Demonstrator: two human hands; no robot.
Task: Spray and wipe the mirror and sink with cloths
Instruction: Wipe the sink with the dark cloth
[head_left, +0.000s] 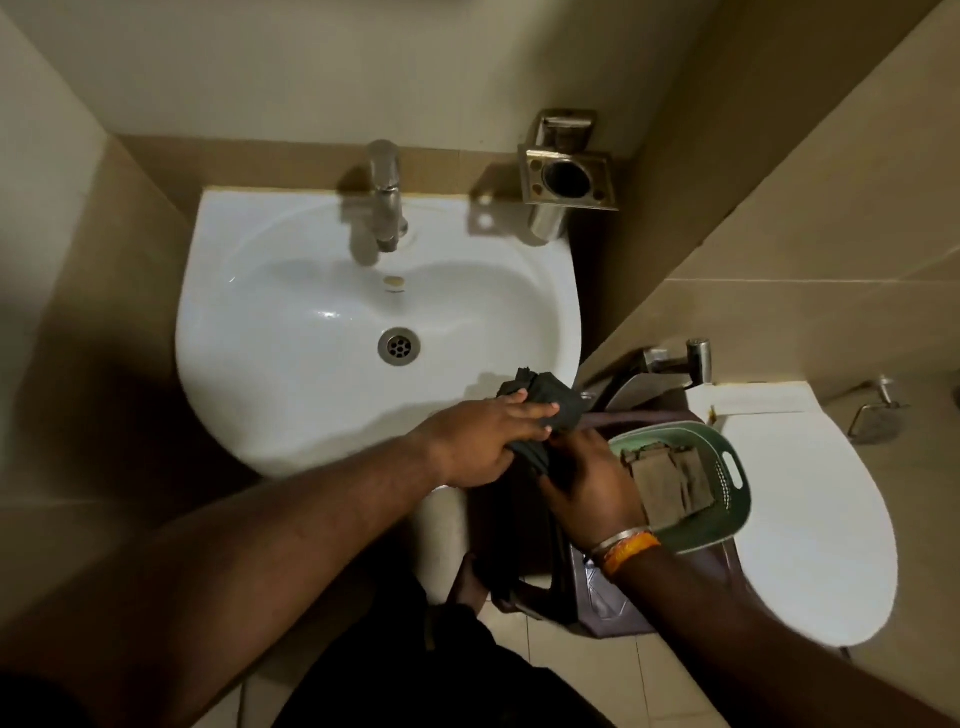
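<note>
A white sink (291, 322) with a chrome tap (383, 197) and a drain (399, 346) fills the middle of the view. Over its front right rim both hands hold a dark grey cloth (556, 400). My left hand (478, 441) grips the cloth from the left, fingers lying along it. My right hand (587, 488) holds the lower part of the cloth from the right. No spray bottle and no mirror are in view.
A green plastic basket (727, 467) with a brownish folded cloth (670, 483) sits on a dark purple stool (613, 608) right of the sink. A white toilet lid (810, 519) lies farther right. A metal tumbler holder (566, 176) hangs on the wall.
</note>
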